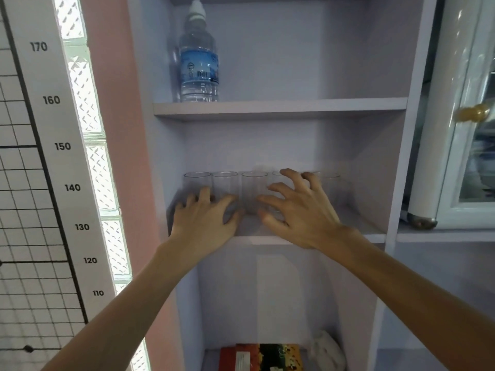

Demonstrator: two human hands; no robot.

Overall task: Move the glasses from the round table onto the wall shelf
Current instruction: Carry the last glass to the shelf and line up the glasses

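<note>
Several clear glasses stand upright in a row on the middle board of the pale lilac wall shelf [357,222]. The leftmost glass [197,180] and its neighbour [225,181] sit just behind my left hand [205,220], whose fingers are spread in front of their bases. A third glass [254,190] shows between my hands. My right hand [300,210] hovers with its fingers apart and curled in front of a partly hidden glass [276,175]. Another glass [330,184] stands at the right end. Neither hand holds anything. The round table is out of view.
A water bottle [199,62] stands on the upper shelf board at the left. A colourful box [261,357] and a white object [328,352] lie in the lower compartment. A glass-door cabinet [466,156] is on the right, a height chart [63,145] on the left.
</note>
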